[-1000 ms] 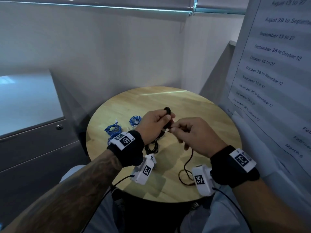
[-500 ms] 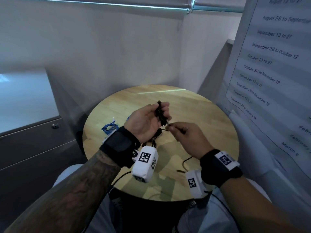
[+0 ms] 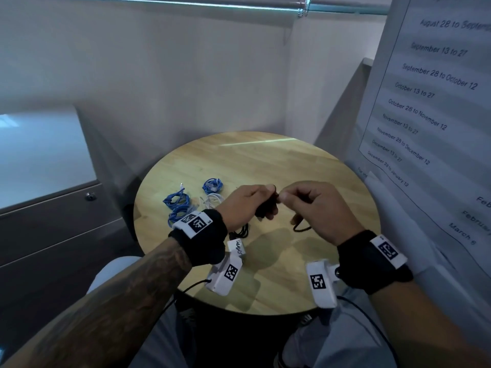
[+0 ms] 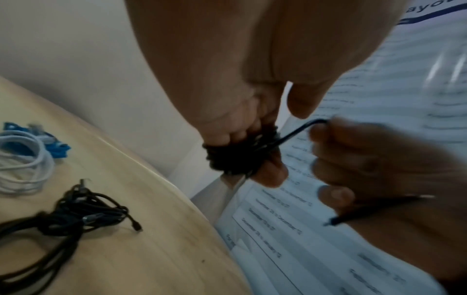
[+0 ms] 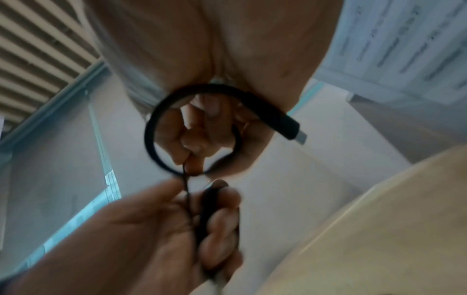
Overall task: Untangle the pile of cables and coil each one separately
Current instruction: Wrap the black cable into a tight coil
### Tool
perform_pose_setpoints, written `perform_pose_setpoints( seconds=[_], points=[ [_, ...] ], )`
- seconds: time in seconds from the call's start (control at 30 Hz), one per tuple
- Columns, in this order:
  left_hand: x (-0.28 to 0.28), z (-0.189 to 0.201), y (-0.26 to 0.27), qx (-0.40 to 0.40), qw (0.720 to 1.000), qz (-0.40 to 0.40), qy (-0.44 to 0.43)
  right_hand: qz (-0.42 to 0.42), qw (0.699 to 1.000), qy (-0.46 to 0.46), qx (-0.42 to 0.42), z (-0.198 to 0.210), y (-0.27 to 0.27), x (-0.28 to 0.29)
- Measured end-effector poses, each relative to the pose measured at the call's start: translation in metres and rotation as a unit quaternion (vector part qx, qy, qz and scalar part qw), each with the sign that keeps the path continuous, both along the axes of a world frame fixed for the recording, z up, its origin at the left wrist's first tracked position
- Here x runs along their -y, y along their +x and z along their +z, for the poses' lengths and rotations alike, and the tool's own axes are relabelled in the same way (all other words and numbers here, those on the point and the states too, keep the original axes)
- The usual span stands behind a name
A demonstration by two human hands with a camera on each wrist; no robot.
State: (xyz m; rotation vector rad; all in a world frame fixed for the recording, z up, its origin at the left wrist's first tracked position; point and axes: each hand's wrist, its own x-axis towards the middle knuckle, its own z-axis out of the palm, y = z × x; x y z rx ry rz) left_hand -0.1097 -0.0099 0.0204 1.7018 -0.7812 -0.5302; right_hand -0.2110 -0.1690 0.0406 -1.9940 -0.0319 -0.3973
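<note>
Above the round wooden table [image 3: 265, 160], my left hand [image 3: 268, 205] grips a small wound black cable coil [image 3: 264, 212], with its fingers curled round the coil [image 4: 235, 157]. My right hand [image 3: 285, 197] pinches the free tail of the same cable [image 4: 300, 133] right beside the coil. The tail's short loop [image 3: 301, 229] hangs under that hand and ends in a USB plug [image 5: 293, 127]. In the right wrist view the thin strand [image 5: 185, 175] runs from my right fingertips down into the left hand's coil [image 5: 204, 209].
On the table's left lie three blue cable bundles [image 3: 176, 200], a white cable bundle [image 3: 212, 199] and a black cable bundle [image 3: 240, 231]. A wall poster [image 3: 425, 102] stands close on the right, and a grey cabinet [image 3: 53, 208] on the left.
The tail that trailed down to the table is now lifted into a short loop under my right hand. My left hand has turned palm-down with the coil, and the hands sit closer together.
</note>
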Motion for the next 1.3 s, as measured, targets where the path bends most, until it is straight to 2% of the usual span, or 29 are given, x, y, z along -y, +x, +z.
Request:
perform_pose_setpoints(
  seconds=[0.1,0.23,0.33,0.43,0.5,0.57,0.7,0.83,0.97,1.07,1.17,1.3],
  points=[
    [0.0,0.005,-0.007,-0.048,0.997,-0.057,0.002,-0.039,0.996,-0.052,0.058,0.001,0.007,0.015],
    [-0.003,0.01,-0.006,-0.131,0.988,-0.048,-0.062,-0.056,0.991,-0.107,0.058,-0.019,0.017,0.02],
    [0.0,0.011,0.0,-0.231,0.964,-0.028,-0.127,-0.007,0.998,-0.057,0.022,-0.03,0.018,0.005],
    [0.0,0.006,0.006,-0.333,0.924,-0.014,-0.187,0.035,0.999,0.005,-0.009,-0.035,0.021,-0.005],
    [-0.003,-0.003,0.01,-0.379,0.903,-0.027,-0.202,0.04,0.998,0.025,-0.046,-0.042,0.028,-0.003],
    [-0.006,-0.014,0.015,-0.401,0.893,-0.035,-0.2,0.048,0.995,0.04,-0.075,-0.05,0.033,-0.001],
    [-0.006,-0.029,0.028,-0.412,0.89,-0.019,-0.196,0.047,0.993,0.028,-0.103,-0.064,0.047,0.002],
    [-0.006,-0.041,0.041,-0.354,0.922,-0.016,-0.155,0.028,0.993,-0.026,-0.11,-0.07,0.056,0.007],
    [-0.003,-0.058,0.038,-0.338,0.931,0.001,-0.139,0.017,0.994,-0.012,-0.106,-0.082,0.053,-0.002],
    [0.0,-0.064,0.037,-0.296,0.94,0.075,-0.156,0.004,0.995,-0.041,-0.092,-0.093,0.055,-0.007],
    [-0.003,-0.071,0.046,-0.279,0.932,0.163,-0.165,0.007,0.985,-0.123,-0.117,-0.103,0.054,-0.001],
    [-0.006,-0.077,0.053,-0.297,0.917,0.204,-0.173,0.011,0.972,-0.193,-0.13,-0.102,0.053,0.007]
  ],
)
